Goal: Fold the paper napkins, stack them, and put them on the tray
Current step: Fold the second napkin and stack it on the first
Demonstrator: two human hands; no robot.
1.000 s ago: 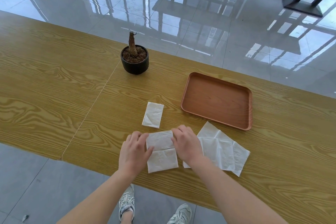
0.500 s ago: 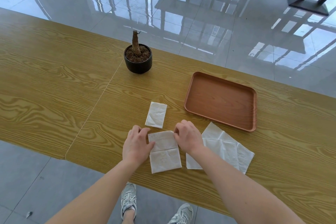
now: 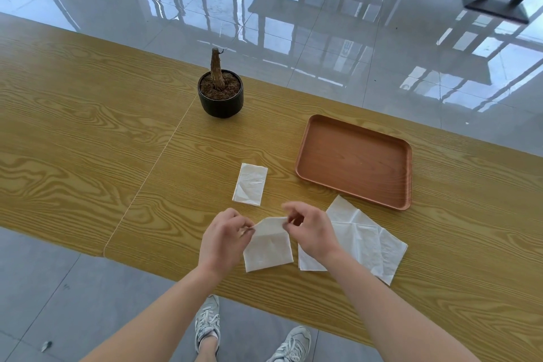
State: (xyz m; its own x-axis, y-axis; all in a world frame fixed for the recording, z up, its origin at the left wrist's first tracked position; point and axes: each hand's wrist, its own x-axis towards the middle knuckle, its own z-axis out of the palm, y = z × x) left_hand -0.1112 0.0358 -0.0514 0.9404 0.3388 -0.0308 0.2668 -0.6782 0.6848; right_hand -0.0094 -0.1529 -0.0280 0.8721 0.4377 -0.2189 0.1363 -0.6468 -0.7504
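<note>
A white paper napkin (image 3: pixel 269 247) lies near the table's front edge, its far edge lifted and curling toward me. My left hand (image 3: pixel 223 236) pinches its far left corner and my right hand (image 3: pixel 311 229) pinches its far right corner. Beyond it rests a small folded napkin (image 3: pixel 250 184), flat on the wood. To the right, partly under my right wrist, lie unfolded napkins (image 3: pixel 367 241), spread out and overlapping. The brown tray (image 3: pixel 355 160) sits at the back right with nothing in it.
A black pot with a dry stem (image 3: pixel 220 92) stands behind the napkins, left of the tray. The wooden table (image 3: pixel 88 132) stretches far to the left. Its front edge runs just below my hands. Black table bases (image 3: pixel 493 6) stand on the glossy floor beyond.
Both hands went from pressing the napkin flat to pinching its far corners. That far edge now stands off the table, folding toward me.
</note>
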